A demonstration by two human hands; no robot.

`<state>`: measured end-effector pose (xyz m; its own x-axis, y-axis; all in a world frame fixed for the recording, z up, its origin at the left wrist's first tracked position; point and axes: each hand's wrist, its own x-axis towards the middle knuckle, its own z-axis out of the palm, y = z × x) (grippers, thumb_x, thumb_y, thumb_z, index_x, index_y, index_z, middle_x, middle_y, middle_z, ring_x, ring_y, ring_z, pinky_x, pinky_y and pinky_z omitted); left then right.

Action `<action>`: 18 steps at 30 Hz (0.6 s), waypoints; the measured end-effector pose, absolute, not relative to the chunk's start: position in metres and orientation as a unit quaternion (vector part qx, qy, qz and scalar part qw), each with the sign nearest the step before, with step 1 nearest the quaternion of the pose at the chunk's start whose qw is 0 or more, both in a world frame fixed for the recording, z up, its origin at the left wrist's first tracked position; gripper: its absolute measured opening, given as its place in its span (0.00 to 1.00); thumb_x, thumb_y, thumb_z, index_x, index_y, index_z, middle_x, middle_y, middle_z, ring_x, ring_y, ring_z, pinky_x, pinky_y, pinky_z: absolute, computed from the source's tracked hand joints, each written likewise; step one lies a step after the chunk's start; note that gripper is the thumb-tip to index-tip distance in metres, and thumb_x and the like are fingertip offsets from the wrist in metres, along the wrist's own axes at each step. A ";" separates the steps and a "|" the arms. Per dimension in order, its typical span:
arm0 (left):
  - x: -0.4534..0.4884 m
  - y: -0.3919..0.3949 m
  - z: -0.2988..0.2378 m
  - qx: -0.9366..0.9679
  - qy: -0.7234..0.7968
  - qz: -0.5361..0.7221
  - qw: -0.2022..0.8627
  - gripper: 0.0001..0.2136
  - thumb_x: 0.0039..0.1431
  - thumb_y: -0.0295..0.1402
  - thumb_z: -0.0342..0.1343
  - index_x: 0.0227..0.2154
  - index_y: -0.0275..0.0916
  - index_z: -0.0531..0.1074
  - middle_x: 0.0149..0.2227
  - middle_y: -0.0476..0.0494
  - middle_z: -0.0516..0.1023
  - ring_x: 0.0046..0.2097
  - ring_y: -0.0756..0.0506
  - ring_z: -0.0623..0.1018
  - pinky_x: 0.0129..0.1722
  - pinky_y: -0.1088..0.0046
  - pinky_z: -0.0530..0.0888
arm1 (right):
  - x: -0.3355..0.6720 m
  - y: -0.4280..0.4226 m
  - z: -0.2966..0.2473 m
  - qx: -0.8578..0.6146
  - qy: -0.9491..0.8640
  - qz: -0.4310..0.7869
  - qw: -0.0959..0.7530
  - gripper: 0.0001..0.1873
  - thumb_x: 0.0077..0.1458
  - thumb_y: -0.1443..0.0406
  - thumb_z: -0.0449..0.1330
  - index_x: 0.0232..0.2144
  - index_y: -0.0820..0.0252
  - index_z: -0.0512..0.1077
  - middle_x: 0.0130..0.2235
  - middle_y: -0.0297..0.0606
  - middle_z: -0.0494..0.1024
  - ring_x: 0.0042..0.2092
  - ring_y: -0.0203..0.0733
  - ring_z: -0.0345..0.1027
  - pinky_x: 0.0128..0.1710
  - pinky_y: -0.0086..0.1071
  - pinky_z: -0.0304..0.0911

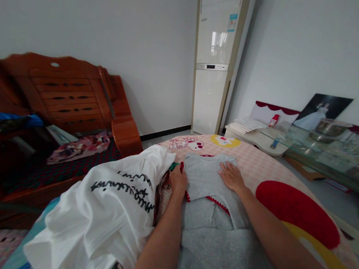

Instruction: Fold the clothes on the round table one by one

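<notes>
A grey garment [221,252] lies spread on the round counter [260,163], and its upper part comes close to the far edge. It has a red trim [188,197] along its openings. The left hand [178,180] is at the left side of the garment, by this trim, with the fingers bent; whether it pinches the fabric, I cannot tell. The right hand [231,176] is open and rests with its palm down on the right upper part of the same garment.

At the left edge of the counter there lies a white shirt [102,225], loosely heaped, with black lettering [137,190] on it. The cover of the counter is pink and checked, and toward the right edge it shows a large red shape [297,212]. Beyond the left edge stands a wooden bench [65,94]; beyond the far edge, a tall white appliance [212,98].
</notes>
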<state>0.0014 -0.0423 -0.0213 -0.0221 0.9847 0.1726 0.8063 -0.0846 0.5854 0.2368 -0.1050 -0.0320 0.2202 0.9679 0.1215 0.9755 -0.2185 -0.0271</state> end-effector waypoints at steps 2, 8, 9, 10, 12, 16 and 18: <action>0.001 -0.043 -0.021 0.681 0.657 0.281 0.158 0.08 0.61 0.27 0.51 0.41 0.35 0.73 0.42 0.36 0.79 0.45 0.42 0.77 0.44 0.71 0.67 | 0.235 -0.106 -0.029 -0.782 -0.622 -0.022 0.040 0.28 0.66 0.56 0.41 0.64 0.60 0.55 0.66 0.48 0.54 0.65 0.52 0.48 0.61 0.47 0.47; 0.000 -0.044 -0.017 0.682 0.653 0.286 0.165 0.09 0.62 0.29 0.51 0.41 0.35 0.73 0.42 0.36 0.79 0.45 0.42 0.78 0.45 0.71 0.67 | 0.198 -0.136 -0.025 -0.755 -0.644 -0.034 0.117 0.30 0.65 0.56 0.42 0.65 0.62 0.53 0.67 0.48 0.51 0.67 0.49 0.43 0.63 0.44 0.45; 0.000 -0.045 -0.017 0.681 0.651 0.290 0.167 0.09 0.62 0.30 0.50 0.41 0.34 0.73 0.42 0.36 0.79 0.45 0.42 0.78 0.45 0.71 0.67 | 0.190 -0.143 -0.028 -0.738 -0.662 -0.029 0.129 0.31 0.65 0.55 0.42 0.65 0.63 0.52 0.67 0.49 0.50 0.68 0.50 0.42 0.63 0.45 0.45; 0.000 -0.045 -0.016 0.681 0.649 0.295 0.169 0.10 0.62 0.30 0.50 0.42 0.34 0.73 0.42 0.36 0.79 0.45 0.42 0.78 0.44 0.71 0.67 | 0.183 -0.150 -0.031 -0.719 -0.681 -0.018 0.134 0.31 0.65 0.54 0.42 0.65 0.62 0.53 0.67 0.48 0.51 0.67 0.51 0.43 0.63 0.47 0.45; 0.000 -0.046 -0.016 0.680 0.644 0.305 0.174 0.10 0.62 0.30 0.50 0.41 0.34 0.74 0.42 0.35 0.79 0.44 0.42 0.78 0.44 0.71 0.67 | 0.173 -0.159 -0.037 -0.697 -0.705 0.001 0.131 0.30 0.65 0.53 0.42 0.64 0.60 0.55 0.67 0.48 0.53 0.67 0.52 0.45 0.63 0.49 0.44; 0.000 -0.047 -0.013 0.680 0.630 0.332 0.172 0.09 0.61 0.29 0.51 0.40 0.35 0.74 0.40 0.37 0.80 0.42 0.43 0.78 0.43 0.72 0.68 | 0.170 -0.164 -0.039 -0.694 -0.709 0.009 0.129 0.30 0.65 0.53 0.42 0.64 0.59 0.56 0.67 0.47 0.54 0.67 0.53 0.45 0.63 0.51 0.44; 0.000 -0.047 -0.009 0.684 0.617 0.352 0.167 0.09 0.61 0.30 0.51 0.40 0.35 0.74 0.38 0.39 0.80 0.41 0.44 0.78 0.42 0.72 0.68 | 0.171 -0.164 -0.037 -0.692 -0.710 0.012 0.133 0.31 0.65 0.52 0.42 0.64 0.59 0.56 0.66 0.47 0.54 0.67 0.54 0.45 0.63 0.51 0.44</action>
